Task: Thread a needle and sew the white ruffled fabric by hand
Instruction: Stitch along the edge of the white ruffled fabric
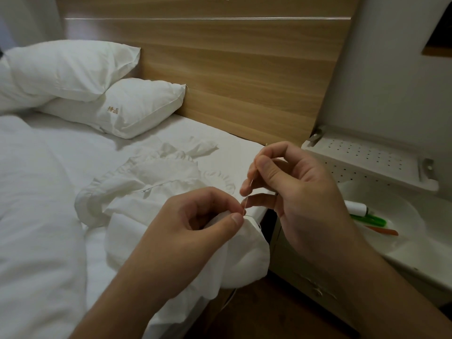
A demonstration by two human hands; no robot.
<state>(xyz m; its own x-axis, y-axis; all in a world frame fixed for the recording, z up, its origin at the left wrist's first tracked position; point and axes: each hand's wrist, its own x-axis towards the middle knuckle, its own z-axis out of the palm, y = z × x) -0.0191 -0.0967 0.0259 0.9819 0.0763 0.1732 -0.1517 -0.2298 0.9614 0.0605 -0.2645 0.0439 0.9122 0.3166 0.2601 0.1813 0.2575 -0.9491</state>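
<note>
Far left of the frame is mostly a rumpled white duvet, and above it in the upper left two white pillows are stacked against the wooden headboard, the lower one with a small gold mark stitched on it. Moving toward the middle, the white ruffled fabric lies bunched on the bed sheet, frilly edges fanned out, with one end pulled down to the bed's edge at lower center. That end is in the left hand, thumb and forefinger pinching a fold of it, other fingers curled in behind. Just right of and above that, the right hand pinches the needle between thumb and forefinger, the needle standing nearly upright, its tip down by the left hand's pinch. The remaining fingers are loosely curled. There's a thin pale thread dangling below the fabric, hard to follow beyond that. Far right is a white bedside stand with a dotted shelf, and below it a white tray holding a white spool-ish thing, something green and something orange; can't tell what those are.
</note>
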